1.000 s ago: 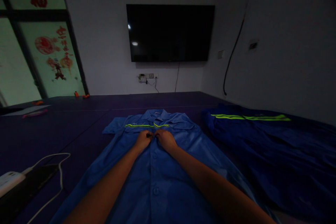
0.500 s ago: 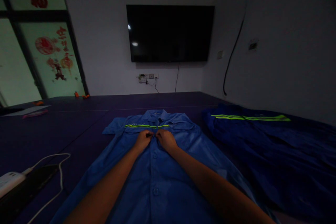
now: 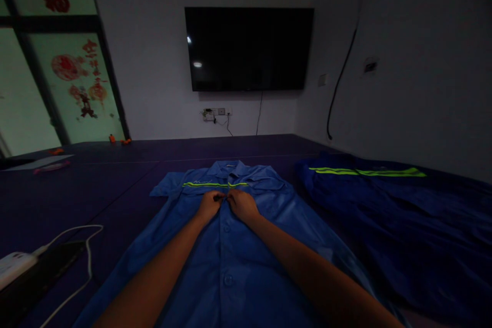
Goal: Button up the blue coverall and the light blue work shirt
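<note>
A blue work shirt with a yellow-green stripe across the chest lies face up, its collar pointing away from me. My left hand pinches the front placket at chest height, just below the stripe. Right beside it, my right hand is closed on the other side of the same placket, the fingertips of both hands almost touching. Whatever button sits between the fingers is hidden. Lower on the placket, a button shows, with another button nearer my hands.
On the right lies a darker blue garment with a bright stripe. A white charger with a white cable rests on a dark flat object at left. Beyond the purple surface, a television hangs on the wall.
Both hands stay at the same spot on the placket. The right fingers have shifted very slightly to the left, and the fabric edge above them has moved a little.
</note>
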The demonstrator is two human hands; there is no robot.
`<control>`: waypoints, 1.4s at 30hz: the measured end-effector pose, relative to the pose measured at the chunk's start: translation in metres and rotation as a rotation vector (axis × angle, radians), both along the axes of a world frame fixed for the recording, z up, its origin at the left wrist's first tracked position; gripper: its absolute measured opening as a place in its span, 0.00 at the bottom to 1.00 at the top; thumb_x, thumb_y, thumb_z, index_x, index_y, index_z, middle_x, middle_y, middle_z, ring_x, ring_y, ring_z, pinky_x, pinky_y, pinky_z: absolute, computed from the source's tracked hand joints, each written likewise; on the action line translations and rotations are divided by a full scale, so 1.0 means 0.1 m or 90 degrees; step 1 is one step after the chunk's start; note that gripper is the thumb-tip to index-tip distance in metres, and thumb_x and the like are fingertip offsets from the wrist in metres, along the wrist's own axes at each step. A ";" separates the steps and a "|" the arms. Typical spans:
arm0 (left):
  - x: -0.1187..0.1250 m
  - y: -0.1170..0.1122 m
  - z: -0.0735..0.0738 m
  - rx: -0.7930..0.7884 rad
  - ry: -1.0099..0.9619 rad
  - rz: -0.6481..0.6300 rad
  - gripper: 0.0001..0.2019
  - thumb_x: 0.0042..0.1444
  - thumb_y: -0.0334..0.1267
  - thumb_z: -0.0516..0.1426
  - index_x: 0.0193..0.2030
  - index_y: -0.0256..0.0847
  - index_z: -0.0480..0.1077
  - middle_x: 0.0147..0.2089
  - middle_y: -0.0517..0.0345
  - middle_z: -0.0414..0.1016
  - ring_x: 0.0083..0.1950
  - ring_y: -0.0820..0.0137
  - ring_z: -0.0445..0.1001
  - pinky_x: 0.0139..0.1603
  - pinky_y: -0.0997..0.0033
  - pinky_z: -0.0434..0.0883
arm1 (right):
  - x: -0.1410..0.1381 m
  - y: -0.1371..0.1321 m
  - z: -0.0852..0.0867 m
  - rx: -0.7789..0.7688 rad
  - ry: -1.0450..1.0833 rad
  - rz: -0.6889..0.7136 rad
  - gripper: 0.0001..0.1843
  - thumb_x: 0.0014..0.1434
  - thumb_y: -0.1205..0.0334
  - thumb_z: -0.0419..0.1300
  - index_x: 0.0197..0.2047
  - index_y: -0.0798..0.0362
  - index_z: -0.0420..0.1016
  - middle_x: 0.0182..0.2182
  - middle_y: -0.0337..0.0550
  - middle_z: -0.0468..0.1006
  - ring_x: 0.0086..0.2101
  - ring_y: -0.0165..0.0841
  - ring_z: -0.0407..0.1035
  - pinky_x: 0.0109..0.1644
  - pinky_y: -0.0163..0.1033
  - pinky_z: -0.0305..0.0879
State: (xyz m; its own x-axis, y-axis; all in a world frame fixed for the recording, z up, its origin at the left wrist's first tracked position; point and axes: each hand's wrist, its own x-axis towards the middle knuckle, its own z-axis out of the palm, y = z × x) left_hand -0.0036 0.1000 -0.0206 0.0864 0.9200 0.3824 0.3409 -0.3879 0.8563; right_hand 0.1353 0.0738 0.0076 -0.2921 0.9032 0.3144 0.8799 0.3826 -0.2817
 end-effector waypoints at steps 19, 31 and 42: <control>0.00 -0.01 0.00 -0.011 -0.017 0.004 0.11 0.44 0.26 0.52 0.31 0.36 0.74 0.30 0.53 0.77 0.40 0.65 0.73 0.41 0.69 0.69 | 0.01 0.03 -0.02 0.028 -0.020 0.017 0.14 0.58 0.64 0.47 0.44 0.49 0.70 0.43 0.41 0.74 0.43 0.31 0.67 0.43 0.32 0.58; 0.00 0.01 0.01 -0.002 0.000 0.019 0.10 0.44 0.28 0.53 0.31 0.36 0.74 0.32 0.53 0.77 0.38 0.66 0.73 0.42 0.67 0.69 | -0.01 0.03 -0.03 0.021 -0.030 -0.033 0.13 0.59 0.61 0.47 0.42 0.50 0.70 0.42 0.43 0.75 0.40 0.33 0.69 0.39 0.33 0.59; 0.00 0.01 0.02 0.002 0.007 0.036 0.10 0.44 0.27 0.54 0.31 0.36 0.74 0.35 0.52 0.77 0.37 0.67 0.74 0.42 0.67 0.69 | 0.00 0.03 -0.03 0.022 -0.002 -0.046 0.12 0.59 0.60 0.48 0.42 0.49 0.70 0.42 0.43 0.75 0.40 0.32 0.69 0.39 0.33 0.59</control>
